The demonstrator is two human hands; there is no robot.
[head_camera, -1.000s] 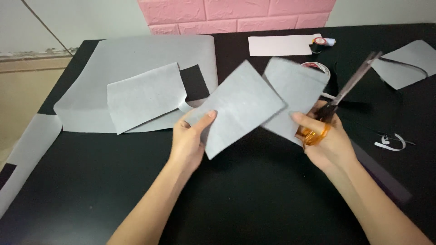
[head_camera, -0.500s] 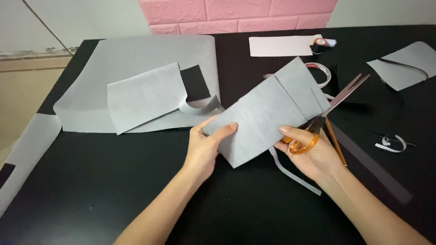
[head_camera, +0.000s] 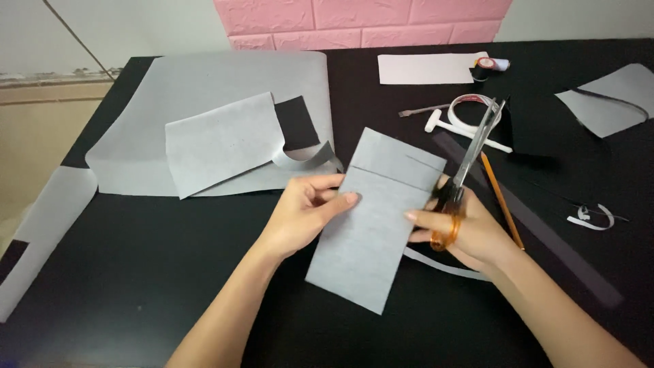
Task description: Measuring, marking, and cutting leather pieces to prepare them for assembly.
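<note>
From the head view I see my left hand [head_camera: 306, 215] pinching the left edge of a grey felt rectangle [head_camera: 371, 225], thumb on top and fingers curled under it. My right hand [head_camera: 463, 228] is clamped on a pair of scissors [head_camera: 470, 153], a finger through the orange handle loop, with its thumb also resting on the rectangle's right edge. The blades point up and away from me and look nearly closed, not biting into the sheet. The rectangle sits between both hands, low over the black table [head_camera: 170, 272], tilted slightly with its far end toward the scissors; a faint line crosses it near that far end.

I judge the piece to be light and soft, floppy enough to sag if held by one corner, yet with enough body to stay flat across two grips. It should not slip much, since the surface looks matte and fibrous. Holding it by opposite long edges, as now, seems the soundest grip.

A thin grey offcut strip [head_camera: 443, 264] lies just under my right hand. Beyond the left hand, a large grey sheet [head_camera: 204, 85] carries a smaller cut piece [head_camera: 218, 143]. An orange pencil [head_camera: 501, 197] lies just right of the scissors, a white paper [head_camera: 426, 68] and a thread spool [head_camera: 485, 65] sit at the far edge, and another grey scrap [head_camera: 606, 102] lies far right. A pink brick-pattern wall [head_camera: 361, 20] backs the table.
</note>
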